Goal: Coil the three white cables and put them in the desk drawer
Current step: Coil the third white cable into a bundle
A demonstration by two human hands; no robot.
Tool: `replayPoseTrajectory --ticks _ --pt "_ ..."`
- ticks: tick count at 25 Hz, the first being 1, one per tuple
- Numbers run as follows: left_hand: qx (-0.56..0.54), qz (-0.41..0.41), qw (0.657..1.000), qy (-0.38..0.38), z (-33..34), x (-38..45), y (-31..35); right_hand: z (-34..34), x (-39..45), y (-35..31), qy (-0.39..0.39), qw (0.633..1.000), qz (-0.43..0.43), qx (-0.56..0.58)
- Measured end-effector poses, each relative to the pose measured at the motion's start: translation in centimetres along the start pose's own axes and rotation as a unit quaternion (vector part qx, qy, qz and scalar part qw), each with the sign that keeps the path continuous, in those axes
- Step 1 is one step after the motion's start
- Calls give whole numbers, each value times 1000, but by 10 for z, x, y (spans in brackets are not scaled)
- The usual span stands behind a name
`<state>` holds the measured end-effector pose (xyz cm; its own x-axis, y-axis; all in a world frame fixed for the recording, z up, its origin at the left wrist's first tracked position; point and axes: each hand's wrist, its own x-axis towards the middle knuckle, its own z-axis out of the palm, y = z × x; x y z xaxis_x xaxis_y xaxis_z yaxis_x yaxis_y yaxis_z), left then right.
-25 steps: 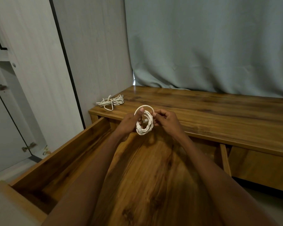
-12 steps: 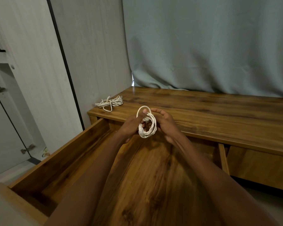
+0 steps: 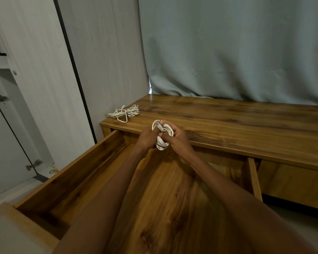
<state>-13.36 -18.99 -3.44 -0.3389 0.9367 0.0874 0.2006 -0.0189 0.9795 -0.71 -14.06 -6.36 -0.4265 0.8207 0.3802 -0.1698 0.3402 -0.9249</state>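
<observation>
A coiled white cable (image 3: pixel 162 142) sits between both hands, held above the back of the open desk drawer (image 3: pixel 75 173). My left hand (image 3: pixel 146 138) grips the coil's left side, thumb against its top loop. My right hand (image 3: pixel 176 138) closes around the right side, fingers pinching a white plug end at the top. A loose pile of white cable (image 3: pixel 124 113) lies on the desk top (image 3: pixel 228 121) at its far left corner, apart from my hands. How many cables are in that pile I cannot tell. The drawer floor that shows holds no cable.
A grey cupboard door (image 3: pixel 35 88) with hinges stands left of the drawer. A grey-green curtain (image 3: pixel 237 48) hangs behind the desk. A second, closed drawer front (image 3: pixel 292 182) sits to the right.
My right hand has closed further around the coil and now pinches the plug end at its top. The coil looks tighter and more bunched than a second ago.
</observation>
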Motion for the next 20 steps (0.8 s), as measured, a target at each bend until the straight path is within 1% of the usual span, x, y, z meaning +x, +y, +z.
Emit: replayPoseTrajectory --ticks 2,4,6,8,10,12,14,16,17,18,19,20 --pt "11 -17 1000 -11 -1 1 -1 -5 0 6 9 991 -59 -122" --pt "18 -28 999 -11 -3 2 -4 -8 -2 11 25 963 -90 -252" --pt "15 -41 999 -22 -4 2 -4 -9 -4 12 56 930 -123 -341" --pt "13 -47 998 -28 -2 0 -3 -11 -4 10 95 903 -175 -380" --pt "-5 -55 998 -32 2 -4 0 -13 -4 9 115 870 -246 -412" --pt "-32 -74 996 -37 5 -8 3 -14 -5 8 116 832 -302 -450" --pt "-42 -96 994 -41 0 -7 2 -12 -7 5 101 808 -343 -468" --pt "2 -104 994 -44 -6 -7 0 -9 -8 1 75 788 -380 -478" --pt "54 -90 993 -54 -7 -5 -3 -8 -8 -1 60 776 -395 -487" --pt "111 -71 989 -71 -6 -4 -5 -7 -9 -2 46 772 -398 -493" --pt "162 -50 982 -84 -2 -3 -8 -6 -10 -3 39 785 -384 -484" --pt "184 -28 978 -90 3 -6 -8 -7 -11 -6 46 817 -351 -455"
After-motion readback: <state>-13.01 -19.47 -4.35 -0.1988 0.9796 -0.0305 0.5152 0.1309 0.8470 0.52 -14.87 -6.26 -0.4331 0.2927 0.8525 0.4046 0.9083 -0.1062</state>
